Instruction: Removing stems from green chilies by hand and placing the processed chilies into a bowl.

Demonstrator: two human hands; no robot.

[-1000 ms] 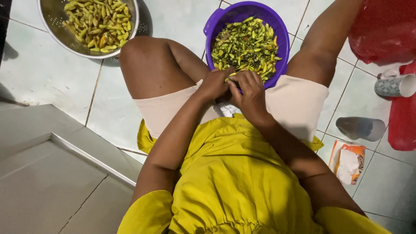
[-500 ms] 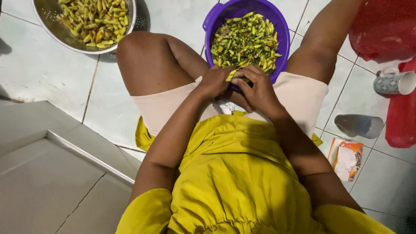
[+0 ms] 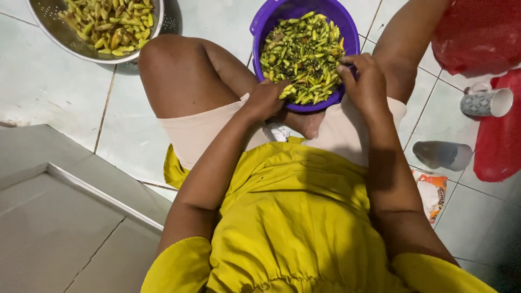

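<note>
Reaching into the round purple plastic bowl (image 3: 260,30) of green chilli peppers (image 3: 304,51), my right hand (image 3: 364,81) had left my lap, fingers curled onto the heap at its near rim. My left hand (image 3: 266,99) pinched one pepper beside that rim. A moment earlier both hands met below the bowl.

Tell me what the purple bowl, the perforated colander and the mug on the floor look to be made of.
Purple bowl: likely plastic, uniform colour, moulded handle. Colander: metal, probably steel, shiny grey with punched holes. Mug: probably glazed ceramic, thick white rim, patterned outside.
</note>
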